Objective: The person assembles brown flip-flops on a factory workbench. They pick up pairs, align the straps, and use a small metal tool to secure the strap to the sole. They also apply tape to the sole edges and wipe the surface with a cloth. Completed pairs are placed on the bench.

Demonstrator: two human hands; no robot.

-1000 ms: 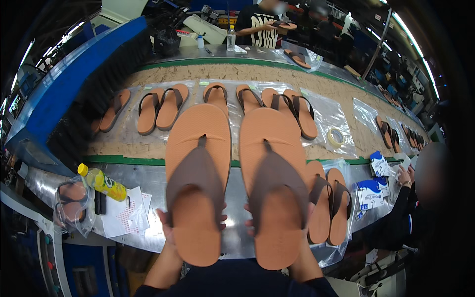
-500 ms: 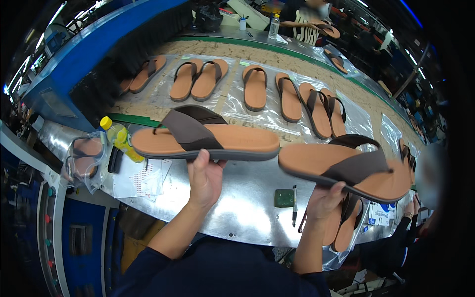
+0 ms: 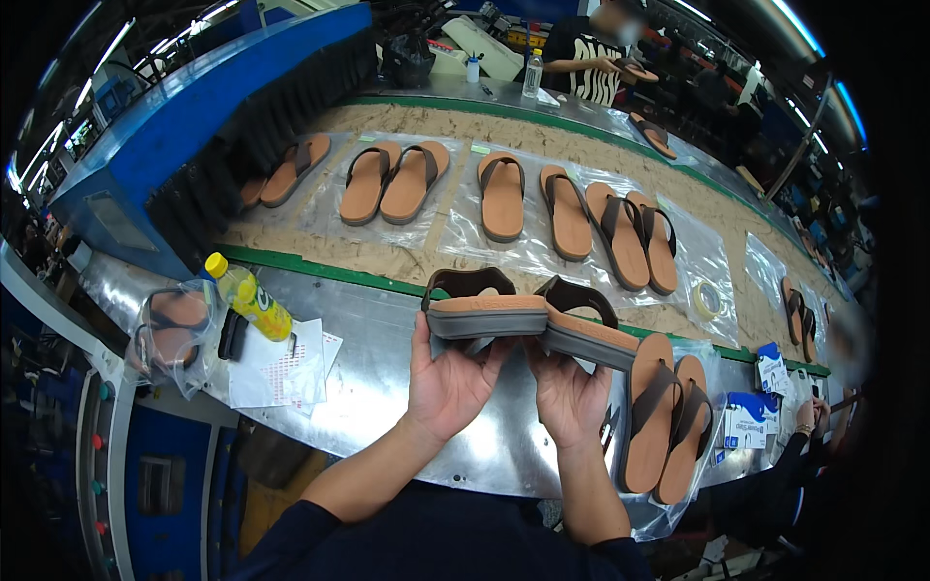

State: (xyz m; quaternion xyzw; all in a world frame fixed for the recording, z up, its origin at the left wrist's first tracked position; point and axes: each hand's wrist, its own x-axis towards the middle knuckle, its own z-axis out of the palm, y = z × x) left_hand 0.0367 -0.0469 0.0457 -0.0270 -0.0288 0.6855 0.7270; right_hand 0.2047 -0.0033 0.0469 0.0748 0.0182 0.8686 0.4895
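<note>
- Left hand (image 3: pixel 448 380): fingers curled up around the underside of a tan flip-flop with a grey sole and dark brown strap (image 3: pixel 484 308), clamped on it; the sandal is held on edge above the metal bench (image 3: pixel 378 387), sole side toward the camera.
- Right hand (image 3: pixel 570 392): likewise closed on a second, matching flip-flop (image 3: pixel 586 329), held edge-on and touching the first at their inner ends.
- Just right of the right hand: a finished pair of tan sandals (image 3: pixel 668 426) lying on clear plastic on the bench.
- Far right: a blue-and-white box (image 3: pixel 751 421).
- Left on the bench: a yellow bottle (image 3: pixel 250 295), white paper sheets (image 3: pixel 281 368), a bagged sandal (image 3: pixel 174 324).
- Beyond the green edge: a conveyor belt (image 3: pixel 387 254) carrying tan sandals on plastic sheets (image 3: pixel 504 194).
- Far side: another person (image 3: pixel 596 73) in a striped top.
</note>
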